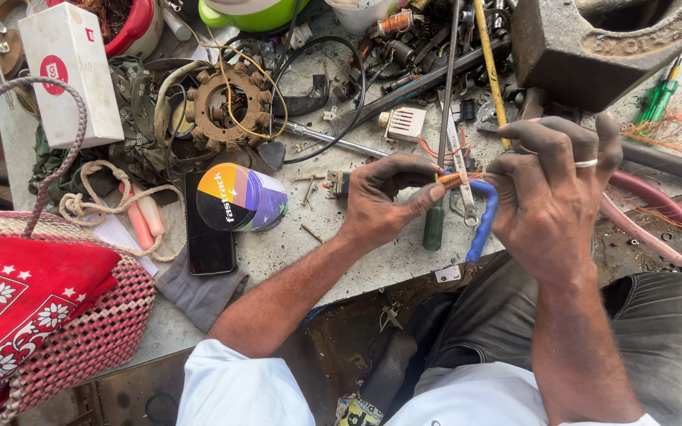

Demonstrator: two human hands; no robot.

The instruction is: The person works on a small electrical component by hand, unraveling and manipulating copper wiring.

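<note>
Both hands meet at the bench's near edge: the left hand (380,201) pinches the copper end of a blue wire (481,217), and the right hand (554,189) grips it too. Pink-handled pliers (657,207) lie at three o'clock, a round tin (240,197) at nine, clutter crowding twelve.

The right hand (550,201) hides the blue wire's (483,217) upper end; the woven basket (80,339) is cut off at left.

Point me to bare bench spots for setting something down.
Bare strip along the near bench edge, between the round tin and left hand. Small patch between white box and basket. The far side, around the rusty stator, is crowded.
</note>
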